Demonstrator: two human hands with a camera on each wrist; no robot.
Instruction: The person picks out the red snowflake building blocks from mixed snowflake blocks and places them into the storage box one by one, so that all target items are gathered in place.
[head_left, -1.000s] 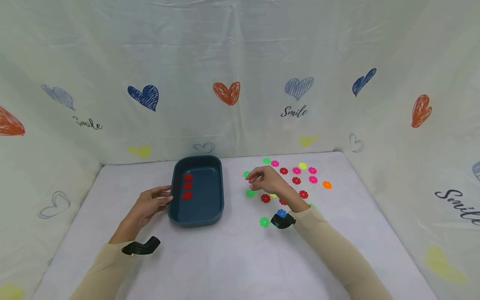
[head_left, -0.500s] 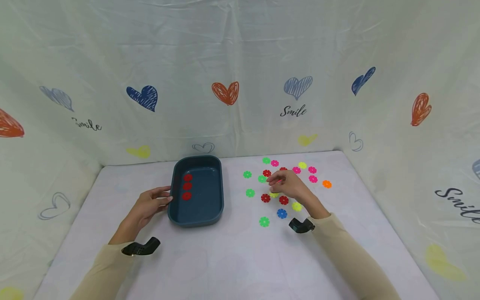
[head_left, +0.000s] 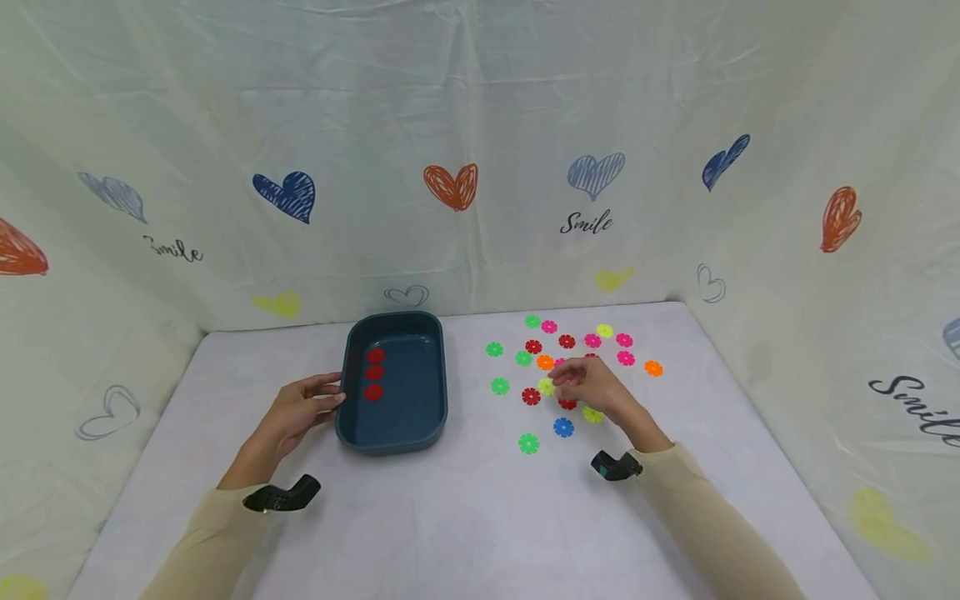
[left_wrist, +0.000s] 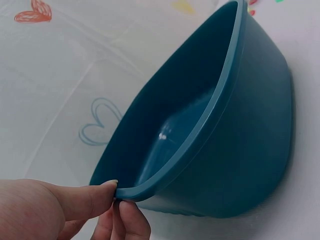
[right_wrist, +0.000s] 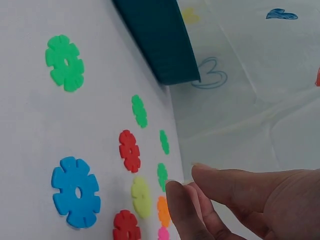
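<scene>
My left hand (head_left: 296, 408) pinches the left rim of a deep dark-blue rectangular tray (head_left: 412, 421). In the left wrist view, the thumb (left_wrist: 87, 200) lies at the rim with the fingers (left_wrist: 134, 220) curled on the outer side. Several red notched plastic discs (head_left: 374, 372) lie in a column inside the tray. My right hand (head_left: 600, 390) hovers over scattered coloured discs, close to a yellow disc (head_left: 546, 387) and a red disc (head_left: 567, 403) it partly covers. In the right wrist view, thumb and forefinger (right_wrist: 182, 212) are bent and apart, with nothing between them.
Green, pink, red, yellow and orange discs lie around the right hand, with a blue disc (head_left: 564, 427) and a green disc (head_left: 528, 443) nearer the front. A white cloth (head_left: 517, 250) printed with hearts hangs behind the table (head_left: 450, 517).
My right hand has moved right and toward the front, from the left side of the scattered discs to above their middle, uncovering green, red and orange ones. The left hand and tray stay put.
</scene>
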